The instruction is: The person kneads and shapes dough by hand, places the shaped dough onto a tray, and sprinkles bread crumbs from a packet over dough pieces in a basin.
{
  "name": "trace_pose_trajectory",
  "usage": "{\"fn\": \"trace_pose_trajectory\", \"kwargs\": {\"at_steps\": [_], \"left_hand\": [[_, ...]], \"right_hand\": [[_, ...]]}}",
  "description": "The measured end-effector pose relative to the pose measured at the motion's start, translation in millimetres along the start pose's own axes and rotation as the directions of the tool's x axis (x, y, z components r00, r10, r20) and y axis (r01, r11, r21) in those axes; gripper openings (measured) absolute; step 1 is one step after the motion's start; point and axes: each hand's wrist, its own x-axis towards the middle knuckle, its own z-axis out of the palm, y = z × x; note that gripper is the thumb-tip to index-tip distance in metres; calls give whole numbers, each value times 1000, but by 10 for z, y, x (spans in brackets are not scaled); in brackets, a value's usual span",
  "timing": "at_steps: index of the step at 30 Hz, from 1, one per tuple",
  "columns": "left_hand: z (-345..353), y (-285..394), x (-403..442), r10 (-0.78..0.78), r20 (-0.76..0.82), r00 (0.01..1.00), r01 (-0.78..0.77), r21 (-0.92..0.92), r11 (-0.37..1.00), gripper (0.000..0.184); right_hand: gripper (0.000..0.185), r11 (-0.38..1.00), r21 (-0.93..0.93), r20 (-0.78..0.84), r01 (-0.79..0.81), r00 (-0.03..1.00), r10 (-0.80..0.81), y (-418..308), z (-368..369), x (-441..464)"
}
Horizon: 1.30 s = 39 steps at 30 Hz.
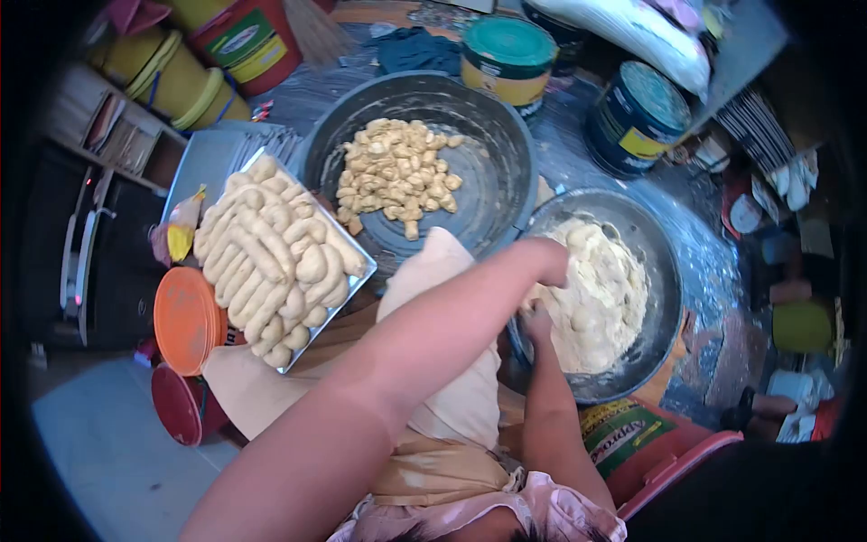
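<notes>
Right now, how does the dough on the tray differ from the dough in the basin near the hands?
The tray dough is shaped into rolls and balls; the basin dough forms a lumpy heap. The tray dough looks smooth, while the basin dough looks floury. Both are pale.

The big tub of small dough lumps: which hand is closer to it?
Left. The left hand is just off the big tub, near its rim; the right hand is farther away, closer to the person's body.

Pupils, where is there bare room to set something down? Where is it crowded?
Bare: the grey basin's bottom, right of the dough lumps; pale ground left of the maroon bucket. Crowded: the tray, piled with dough rolls, and the bowl of dough.
</notes>
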Motion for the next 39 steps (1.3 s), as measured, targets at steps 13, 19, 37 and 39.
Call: {"fn": "trace_pose_trajectory", "kwargs": {"at_steps": [13, 19, 37, 39], "left_hand": [[33, 277, -615, 222, -397, 890, -248, -15, 969, 53], [-523, 55, -1427, 48, -681, 730, -181, -126, 975, 16], [-536, -2884, -4314, -742, -668, -55, -939, -218, 265, 21], [-358, -3037, -4329, -743, -636, -208, -851, -256, 458, 23]], "right_hand": [[28, 271, 962, 61, 36, 939, -340, -1926, -2595, -331], [43, 861, 462, 303, 215, 874, -381, -2117, -2514, -287], [32, 487, 866, 350, 112, 560, -751, -6674, -891, -265], [34, 473, 861, 282, 187, 598, -751, -6927, -408, -291]]}}
